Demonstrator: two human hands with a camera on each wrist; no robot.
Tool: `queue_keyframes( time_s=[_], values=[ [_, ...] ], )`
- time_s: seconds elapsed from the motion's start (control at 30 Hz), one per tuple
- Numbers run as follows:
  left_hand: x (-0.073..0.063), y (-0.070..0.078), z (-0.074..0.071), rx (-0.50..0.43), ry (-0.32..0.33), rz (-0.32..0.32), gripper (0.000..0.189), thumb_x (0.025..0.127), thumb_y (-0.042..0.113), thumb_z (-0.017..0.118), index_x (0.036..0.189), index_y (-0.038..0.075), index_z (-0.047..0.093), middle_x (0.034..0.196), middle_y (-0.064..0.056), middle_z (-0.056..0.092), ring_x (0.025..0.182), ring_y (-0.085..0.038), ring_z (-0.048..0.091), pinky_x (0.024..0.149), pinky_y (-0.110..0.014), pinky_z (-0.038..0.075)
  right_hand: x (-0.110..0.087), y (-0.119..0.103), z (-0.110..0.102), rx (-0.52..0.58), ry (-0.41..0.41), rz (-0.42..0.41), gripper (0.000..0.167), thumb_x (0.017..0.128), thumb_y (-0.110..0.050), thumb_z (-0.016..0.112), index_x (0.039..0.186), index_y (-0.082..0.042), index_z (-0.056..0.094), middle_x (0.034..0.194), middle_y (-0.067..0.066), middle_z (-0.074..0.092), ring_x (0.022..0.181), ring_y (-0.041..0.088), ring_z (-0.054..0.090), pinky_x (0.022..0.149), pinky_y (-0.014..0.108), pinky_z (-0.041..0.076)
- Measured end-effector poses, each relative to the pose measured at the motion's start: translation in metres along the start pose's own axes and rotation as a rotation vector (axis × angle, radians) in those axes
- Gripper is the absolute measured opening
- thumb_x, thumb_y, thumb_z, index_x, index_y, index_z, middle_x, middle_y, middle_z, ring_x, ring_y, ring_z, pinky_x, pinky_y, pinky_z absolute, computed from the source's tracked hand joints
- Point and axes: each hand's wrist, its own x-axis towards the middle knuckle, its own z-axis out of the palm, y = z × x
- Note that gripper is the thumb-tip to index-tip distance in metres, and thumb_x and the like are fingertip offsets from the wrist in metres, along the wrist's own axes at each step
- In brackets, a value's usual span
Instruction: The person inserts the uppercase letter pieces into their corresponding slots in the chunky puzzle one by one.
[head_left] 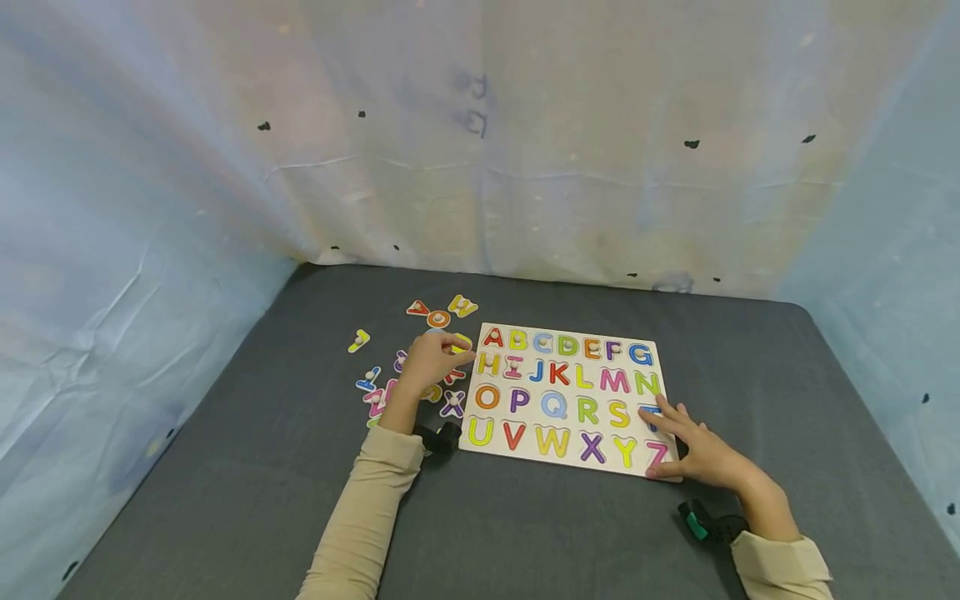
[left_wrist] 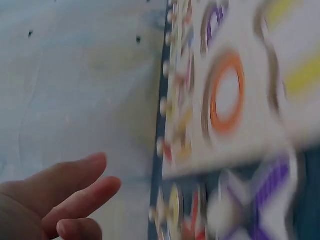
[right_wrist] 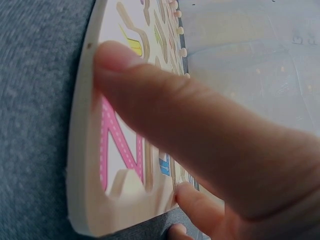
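A wooden alphabet puzzle board (head_left: 495,427) lies flat, with letters printed in rows of recesses. Knobbed letter pieces sit in the top row from A (head_left: 492,337) through F (head_left: 612,350), and in the row below at H (head_left: 488,364) and I (head_left: 513,367). My left hand (head_left: 433,360) hovers beside the board's left edge, near H and over loose letters; its fingers (left_wrist: 85,197) hold nothing in the left wrist view. My right hand (head_left: 705,454) rests spread on the board's right side, thumb (right_wrist: 150,90) over the pink Z recess and a fingertip near T.
Loose knobbed letters lie left of the board, among them a purple X (head_left: 452,404), an orange O (head_left: 438,319), a yellow W (head_left: 462,306) and a yellow piece (head_left: 359,341). Some are hidden under my left hand. Sheeting (head_left: 525,208) surrounds the dark grey tabletop (head_left: 540,533).
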Motion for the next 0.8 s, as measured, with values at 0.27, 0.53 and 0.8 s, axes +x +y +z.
queue_keyframes(
  time_s=[0.27,0.53,0.8],
  values=[
    [0.001,0.0,-0.004,0.066,-0.14,0.031,0.025,0.086,0.023,0.073,0.105,0.009,0.075,0.065,0.002,0.04,0.059,-0.012,0.035,0.057,-0.024,0.028,-0.003,0.002,-0.002,-0.006,0.016,0.004,0.091,0.071,-0.026,0.083,0.144,0.002,0.038,0.154,0.037,0.008,0.137,0.066,-0.001,0.098,0.082,-0.003],
    [0.002,0.025,0.024,0.146,-0.253,0.103,0.023,0.084,0.022,0.073,0.105,0.013,0.077,0.08,-0.01,0.069,0.057,-0.009,0.039,0.053,-0.021,0.028,-0.002,0.002,0.0,0.0,0.011,-0.01,0.09,0.072,-0.025,0.083,0.145,0.002,0.037,0.154,0.038,0.008,0.136,0.067,-0.001,0.098,0.082,-0.002],
    [0.003,0.03,0.034,0.184,-0.306,0.061,0.024,0.083,0.021,0.074,0.107,0.016,0.076,0.088,-0.012,0.075,0.059,-0.011,0.041,0.056,-0.023,0.031,0.0,-0.001,-0.001,0.013,0.001,0.004,0.092,0.071,-0.026,0.083,0.145,0.002,0.037,0.155,0.037,0.007,0.137,0.065,-0.003,0.1,0.081,-0.004]
  ],
)
